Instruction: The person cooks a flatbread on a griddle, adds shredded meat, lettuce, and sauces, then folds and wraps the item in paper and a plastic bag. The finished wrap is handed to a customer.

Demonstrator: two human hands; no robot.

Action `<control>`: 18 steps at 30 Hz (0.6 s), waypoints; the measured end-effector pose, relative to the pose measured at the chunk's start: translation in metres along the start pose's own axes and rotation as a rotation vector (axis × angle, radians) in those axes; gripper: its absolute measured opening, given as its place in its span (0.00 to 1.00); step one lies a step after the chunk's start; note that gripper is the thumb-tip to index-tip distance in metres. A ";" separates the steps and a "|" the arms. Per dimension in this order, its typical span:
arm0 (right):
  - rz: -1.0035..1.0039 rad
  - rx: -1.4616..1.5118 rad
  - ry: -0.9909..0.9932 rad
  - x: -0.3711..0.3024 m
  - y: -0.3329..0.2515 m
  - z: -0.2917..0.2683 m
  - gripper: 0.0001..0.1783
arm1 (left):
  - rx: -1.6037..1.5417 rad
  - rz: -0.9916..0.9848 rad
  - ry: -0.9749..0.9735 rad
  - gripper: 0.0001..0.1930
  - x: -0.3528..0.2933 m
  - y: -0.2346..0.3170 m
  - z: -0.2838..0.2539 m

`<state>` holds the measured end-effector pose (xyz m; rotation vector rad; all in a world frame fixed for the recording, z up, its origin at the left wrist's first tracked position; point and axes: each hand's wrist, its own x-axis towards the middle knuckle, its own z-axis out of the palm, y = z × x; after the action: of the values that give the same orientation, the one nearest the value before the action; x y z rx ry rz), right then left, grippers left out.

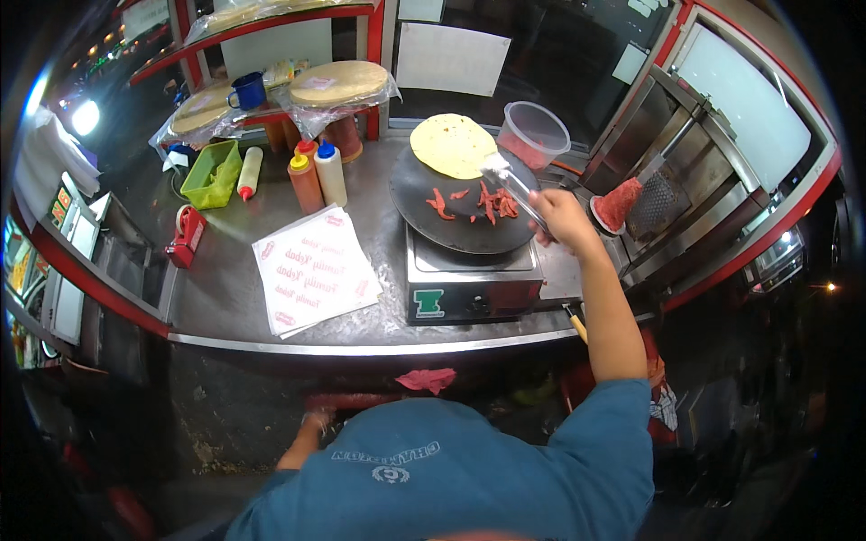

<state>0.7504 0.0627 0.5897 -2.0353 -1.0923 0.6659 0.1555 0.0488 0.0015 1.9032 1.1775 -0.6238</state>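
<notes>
The right hand (561, 219) grips metal tongs (522, 195) with their tips by the right edge of the flatbread (451, 144), which lies far-left of that hand on the round black griddle (451, 236), red meat strips (501, 204) just left, while the left hand (316, 420), near-left, is too indistinct to judge.

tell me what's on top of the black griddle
The black griddle holds a flatbread at the back and reddish meat strips nearer; tongs in the right hand reach over it. Whatever lies under the flatbread is covered.
</notes>
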 end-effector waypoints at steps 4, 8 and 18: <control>0.087 0.197 -0.213 0.037 -0.019 0.022 0.21 | 0.085 0.058 -0.023 0.23 -0.003 0.021 0.002; -0.039 -0.140 -0.356 0.048 -0.001 0.028 0.20 | 0.097 0.049 -0.009 0.23 -0.004 0.025 0.002; -0.540 -0.724 0.370 -0.072 0.021 -0.010 0.20 | 0.113 0.089 0.011 0.23 -0.044 0.009 0.021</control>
<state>0.7313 -0.0103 0.5863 -2.1380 -1.7039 -0.4306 0.1438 0.0069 0.0258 2.0448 1.0779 -0.6440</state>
